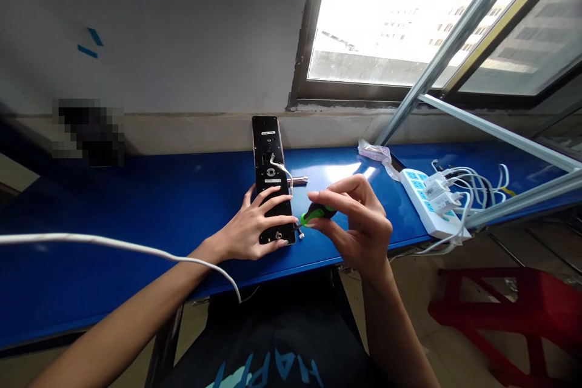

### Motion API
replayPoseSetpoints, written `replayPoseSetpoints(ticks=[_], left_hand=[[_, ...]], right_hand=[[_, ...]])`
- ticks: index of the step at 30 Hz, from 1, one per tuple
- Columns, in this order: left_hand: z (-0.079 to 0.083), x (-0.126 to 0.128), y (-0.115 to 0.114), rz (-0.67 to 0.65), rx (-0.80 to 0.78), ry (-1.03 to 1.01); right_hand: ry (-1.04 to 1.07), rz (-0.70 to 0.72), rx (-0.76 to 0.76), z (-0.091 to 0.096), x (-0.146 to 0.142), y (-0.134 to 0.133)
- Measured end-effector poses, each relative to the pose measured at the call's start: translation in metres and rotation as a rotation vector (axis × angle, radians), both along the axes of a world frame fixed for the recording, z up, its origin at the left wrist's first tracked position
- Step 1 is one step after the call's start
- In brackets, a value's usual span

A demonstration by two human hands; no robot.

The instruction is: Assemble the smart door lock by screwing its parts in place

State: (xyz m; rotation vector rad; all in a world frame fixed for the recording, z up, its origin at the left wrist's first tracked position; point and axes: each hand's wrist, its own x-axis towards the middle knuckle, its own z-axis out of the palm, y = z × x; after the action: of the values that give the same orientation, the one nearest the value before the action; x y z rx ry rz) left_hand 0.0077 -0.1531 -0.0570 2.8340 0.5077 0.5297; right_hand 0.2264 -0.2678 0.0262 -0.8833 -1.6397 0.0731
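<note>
We see a long black panel [268, 165], pale-edged and white-labelled — our left fingers [280, 220] spread open across it, our right fingers [348, 206] pinching a green-and-black screwdriver [317, 213].

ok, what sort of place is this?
Probably a small indoor workshop: long blue worktop against a wall, screwdriver in the right hand, power strip with white adapters.

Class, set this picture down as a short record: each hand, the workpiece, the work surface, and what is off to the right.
left hand: spread over the panel's near end
right hand: pinching a green-and-black screwdriver
workpiece: long black panel, white cable on it
surface: blue table
right: white power strip; red stool
</note>
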Motion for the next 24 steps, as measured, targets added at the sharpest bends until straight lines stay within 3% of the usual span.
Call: replayPoseSetpoints(ticks=[6, 10, 17, 21, 24], left_hand=[[0.001, 0.000, -0.001, -0.037, -0.054, -0.028], [-0.001, 0.000, 0.000, -0.047, -0.072, -0.063], [-0.001, -0.001, -0.003, -0.036, -0.096, -0.060], [-0.003, 0.001, -0.003, -0.023, -0.119, -0.052], [-0.006, 0.002, -0.002, -0.031, -0.123, -0.097]], right_hand=[[0.023, 0.203, -0.142, -0.006, 0.004, -0.001], [0.047, 0.251, -0.155, -0.012, 0.006, 0.001], [0.003, 0.253, -0.106, -0.007, 0.005, 0.010], [0.002, 0.133, -0.038, -0.006, 0.002, 0.010], [-0.003, 0.127, -0.101, -0.008, 0.003, 0.006]])
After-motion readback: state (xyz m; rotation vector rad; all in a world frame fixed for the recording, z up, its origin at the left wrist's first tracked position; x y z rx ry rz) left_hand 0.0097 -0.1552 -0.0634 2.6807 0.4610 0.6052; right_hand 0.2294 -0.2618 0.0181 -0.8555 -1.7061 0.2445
